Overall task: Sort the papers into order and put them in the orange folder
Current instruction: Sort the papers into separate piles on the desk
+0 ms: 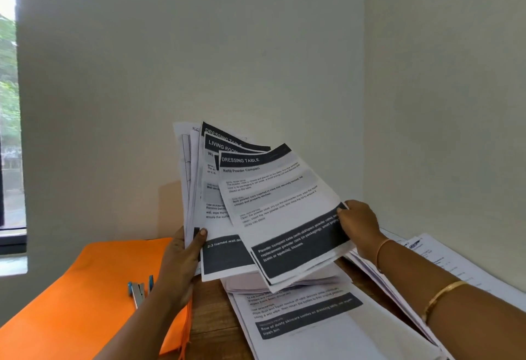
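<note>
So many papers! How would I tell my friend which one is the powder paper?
Find the big orange folder on the left of the desk; just right of it, a fan of papers is held up. The powder paper is the front one, pinched at its edge by the right hand. Only it says Refill Powder Compact under its dark heading.

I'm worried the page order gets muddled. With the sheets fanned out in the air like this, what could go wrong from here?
1. The fanned papers are held only at their edges by the left hand and right hand; a sheet could slip and fall onto the pile below, mixing with it.
2. The blue-handled tool lies on the orange folder; it may slide off if the folder is opened.
</note>
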{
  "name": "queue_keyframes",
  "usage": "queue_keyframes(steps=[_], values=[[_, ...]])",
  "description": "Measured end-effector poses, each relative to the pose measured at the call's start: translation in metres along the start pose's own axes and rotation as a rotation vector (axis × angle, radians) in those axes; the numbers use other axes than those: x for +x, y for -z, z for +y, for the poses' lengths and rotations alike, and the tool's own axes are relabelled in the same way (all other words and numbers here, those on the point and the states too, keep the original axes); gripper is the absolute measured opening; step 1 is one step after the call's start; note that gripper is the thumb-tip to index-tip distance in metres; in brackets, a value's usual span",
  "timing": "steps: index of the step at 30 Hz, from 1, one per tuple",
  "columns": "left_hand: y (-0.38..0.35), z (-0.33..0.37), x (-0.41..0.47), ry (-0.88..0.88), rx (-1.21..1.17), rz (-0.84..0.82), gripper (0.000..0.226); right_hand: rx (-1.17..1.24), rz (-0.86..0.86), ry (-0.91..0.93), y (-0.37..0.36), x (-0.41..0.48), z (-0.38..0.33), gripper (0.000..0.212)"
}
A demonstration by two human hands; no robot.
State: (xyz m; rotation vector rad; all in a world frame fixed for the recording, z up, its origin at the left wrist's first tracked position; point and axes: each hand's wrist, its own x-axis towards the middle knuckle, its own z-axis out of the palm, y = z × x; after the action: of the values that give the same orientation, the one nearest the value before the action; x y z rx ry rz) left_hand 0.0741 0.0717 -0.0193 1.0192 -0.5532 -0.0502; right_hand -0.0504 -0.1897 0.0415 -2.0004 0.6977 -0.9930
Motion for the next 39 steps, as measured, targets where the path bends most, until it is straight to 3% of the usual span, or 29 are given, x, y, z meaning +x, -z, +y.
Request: queue_keyframes(steps=[8,11,14,16,19,22,26,28,31,39], values=[[-0.003,-0.002,-0.001,0.023,0.031,-0.020,0.024,0.005,0.027,-0.012,-0.002,0.002,0.002,0.026],[-0.003,-0.002,-0.001,0.014,0.041,-0.046,0.045,-0.003,0.025,0.016,-0.014,-0.002,-0.002,0.027],[-0.004,0.000,-0.002,0.013,0.050,-0.078,0.091,0.001,0.021,0.062,-0.025,-0.007,-0.007,0.027],[-0.004,0.002,-0.003,0.016,0.044,-0.091,0.101,-0.013,0.025,0.113,-0.031,-0.011,-0.011,0.031],[-0.005,0.003,-0.004,0.030,0.022,-0.087,0.095,-0.027,0.032,0.145,-0.036,-0.015,-0.015,0.033],[-0.005,0.005,-0.005,0.036,-0.008,-0.075,0.072,-0.062,0.033,0.169,-0.038,-0.015,-0.015,0.037],[-0.006,0.008,-0.007,0.008,0.004,-0.061,0.100,-0.114,0.052,0.205,-0.034,-0.015,-0.013,0.046],[-0.006,0.008,-0.006,-0.003,-0.001,-0.057,0.095,-0.142,0.069,0.214,-0.030,-0.013,-0.011,0.047],[-0.003,0.007,-0.005,-0.010,-0.041,-0.042,0.066,-0.127,0.092,0.170,-0.019,-0.001,-0.006,0.042],[0.000,0.004,-0.003,-0.034,0.013,-0.025,0.060,-0.089,0.179,-0.001,0.040,0.031,0.021,0.030]])
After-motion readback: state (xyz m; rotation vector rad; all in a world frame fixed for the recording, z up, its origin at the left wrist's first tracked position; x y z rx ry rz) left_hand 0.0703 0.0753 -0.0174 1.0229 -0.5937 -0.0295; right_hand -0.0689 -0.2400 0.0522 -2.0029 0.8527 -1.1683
